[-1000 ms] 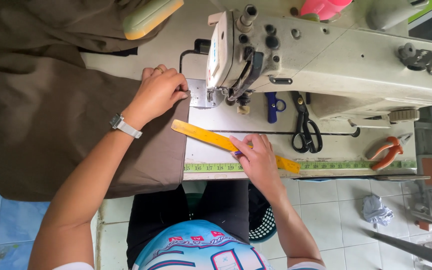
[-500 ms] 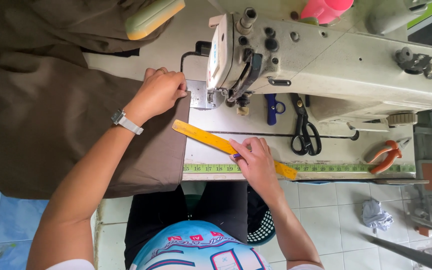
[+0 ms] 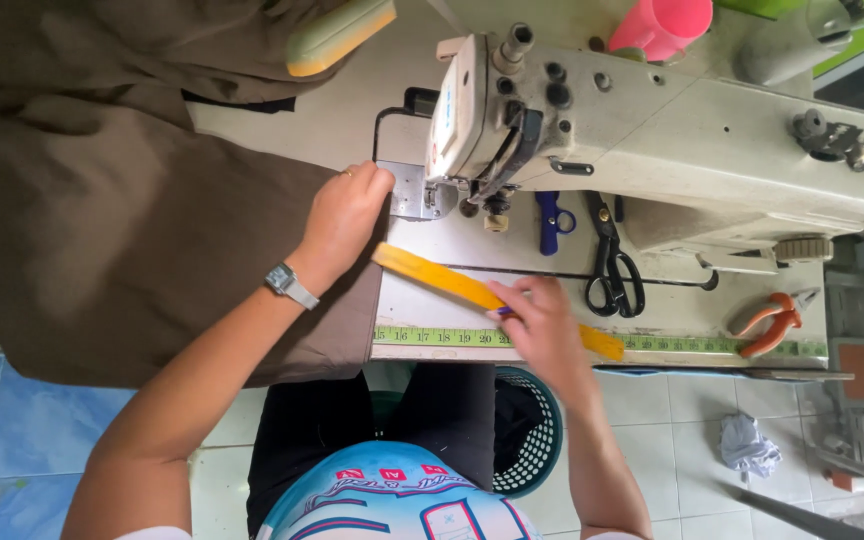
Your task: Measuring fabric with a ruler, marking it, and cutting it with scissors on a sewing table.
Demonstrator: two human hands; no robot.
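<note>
Left hand (image 3: 344,215) lies flat, its grip open, pressing brown fabric (image 3: 152,240) beside the sewing machine's (image 3: 652,130) needle; right hand (image 3: 542,325) pinches a yellow ruler (image 3: 432,277) on the surface (image 3: 552,320). Measuring appears underway, stitching seemingly not begun.

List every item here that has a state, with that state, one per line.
Left hand: flat, pressing the brown fabric by the needle plate.
Right hand: resting on the yellow ruler.
Yellow ruler: lying tilted on the table.
Scissors: closed, lying flat.
Pliers: slightly open, at the table edge.
Brown fabric: draped off the table.
</note>
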